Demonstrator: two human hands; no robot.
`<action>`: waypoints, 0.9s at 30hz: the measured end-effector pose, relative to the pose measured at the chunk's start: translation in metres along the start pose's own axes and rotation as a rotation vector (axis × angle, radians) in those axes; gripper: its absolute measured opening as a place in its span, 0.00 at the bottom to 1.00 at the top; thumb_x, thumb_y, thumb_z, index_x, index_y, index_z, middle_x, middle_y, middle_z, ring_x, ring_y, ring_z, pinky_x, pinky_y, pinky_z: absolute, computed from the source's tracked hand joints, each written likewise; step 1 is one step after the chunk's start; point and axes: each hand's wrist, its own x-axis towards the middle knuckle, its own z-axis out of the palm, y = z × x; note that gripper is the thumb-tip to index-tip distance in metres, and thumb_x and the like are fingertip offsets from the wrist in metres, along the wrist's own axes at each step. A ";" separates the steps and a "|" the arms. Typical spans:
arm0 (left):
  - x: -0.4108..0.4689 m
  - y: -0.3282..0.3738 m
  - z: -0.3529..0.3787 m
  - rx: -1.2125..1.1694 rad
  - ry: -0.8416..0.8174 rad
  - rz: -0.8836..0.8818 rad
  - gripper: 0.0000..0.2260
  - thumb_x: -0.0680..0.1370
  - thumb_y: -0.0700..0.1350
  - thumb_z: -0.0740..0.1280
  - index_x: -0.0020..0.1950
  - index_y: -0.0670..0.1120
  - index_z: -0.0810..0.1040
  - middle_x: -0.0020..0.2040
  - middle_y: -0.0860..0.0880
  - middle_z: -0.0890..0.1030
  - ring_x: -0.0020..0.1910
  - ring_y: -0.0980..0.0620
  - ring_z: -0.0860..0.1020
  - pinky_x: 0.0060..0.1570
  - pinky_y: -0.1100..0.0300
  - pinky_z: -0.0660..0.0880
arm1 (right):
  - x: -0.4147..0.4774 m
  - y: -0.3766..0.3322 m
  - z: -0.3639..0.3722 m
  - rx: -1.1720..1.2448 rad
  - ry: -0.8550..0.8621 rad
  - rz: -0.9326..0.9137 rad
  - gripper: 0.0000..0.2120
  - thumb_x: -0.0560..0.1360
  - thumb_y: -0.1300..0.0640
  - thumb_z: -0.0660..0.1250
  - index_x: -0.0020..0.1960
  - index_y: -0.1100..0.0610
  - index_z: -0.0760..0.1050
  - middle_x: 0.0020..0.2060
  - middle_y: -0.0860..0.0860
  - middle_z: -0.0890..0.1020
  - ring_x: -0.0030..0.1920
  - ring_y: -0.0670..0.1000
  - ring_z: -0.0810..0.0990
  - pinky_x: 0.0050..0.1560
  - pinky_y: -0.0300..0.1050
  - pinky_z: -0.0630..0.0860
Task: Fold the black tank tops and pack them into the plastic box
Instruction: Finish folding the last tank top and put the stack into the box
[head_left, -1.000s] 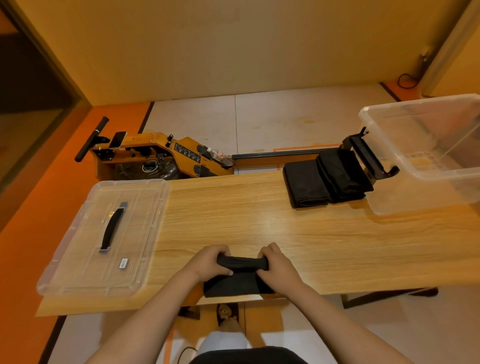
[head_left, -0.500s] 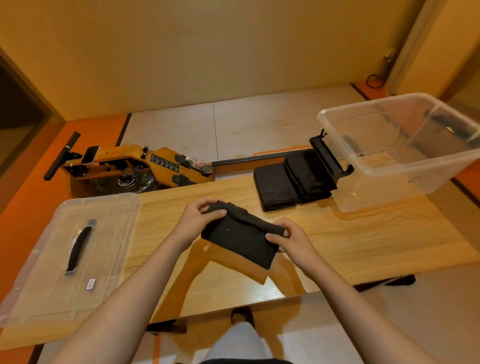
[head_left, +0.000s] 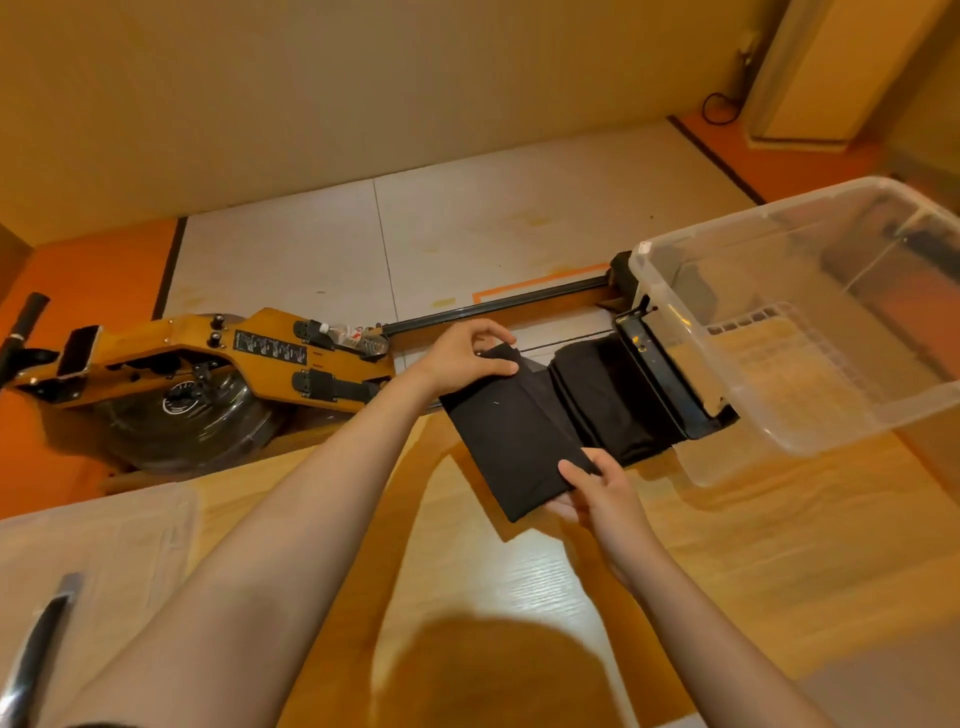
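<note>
yellow walls (head_left: 363, 78) close off a pale and orange floor (head_left: 519, 223), where a wooden rowing machine (head_left: 208, 358) lies just past the light wood bench (head_left: 727, 571). a clear plastic box (head_left: 670, 291) stands at the bench's right end and its lid (head_left: 93, 545) lies at the left. a pile of folded tank tops (head_left: 608, 395) lies beside the box. the left hand (head_left: 462, 358) pinches the far corner of a folded black tank top (head_left: 509, 441). the right hand (head_left: 597, 493) pinches its near edge, just left of the pile.

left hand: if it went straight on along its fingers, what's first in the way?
Probably the stack of folded tank tops just right of the left hand, which pinches the held tank top at its far corner. The plastic box sits beyond. The hand's height over the stack is unclear.
</note>
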 end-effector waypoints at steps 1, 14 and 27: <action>0.019 -0.001 0.003 0.024 -0.044 -0.005 0.14 0.74 0.43 0.73 0.59 0.46 0.78 0.64 0.50 0.75 0.63 0.53 0.71 0.59 0.58 0.67 | 0.008 -0.001 0.000 0.024 0.023 0.018 0.07 0.80 0.62 0.62 0.57 0.57 0.72 0.47 0.53 0.82 0.38 0.42 0.84 0.34 0.31 0.76; 0.109 -0.033 0.059 0.246 -0.270 -0.096 0.21 0.72 0.45 0.75 0.63 0.46 0.75 0.51 0.50 0.73 0.53 0.50 0.73 0.53 0.59 0.69 | 0.063 0.042 -0.001 0.132 0.345 0.215 0.15 0.79 0.63 0.63 0.65 0.61 0.69 0.56 0.61 0.78 0.51 0.57 0.82 0.39 0.39 0.82; -0.005 -0.033 0.105 0.247 0.450 -0.121 0.26 0.82 0.49 0.60 0.78 0.48 0.56 0.77 0.50 0.61 0.76 0.52 0.57 0.74 0.55 0.54 | 0.039 0.013 -0.024 -0.843 -0.015 -0.463 0.14 0.77 0.60 0.65 0.62 0.54 0.71 0.57 0.47 0.74 0.59 0.43 0.70 0.58 0.27 0.65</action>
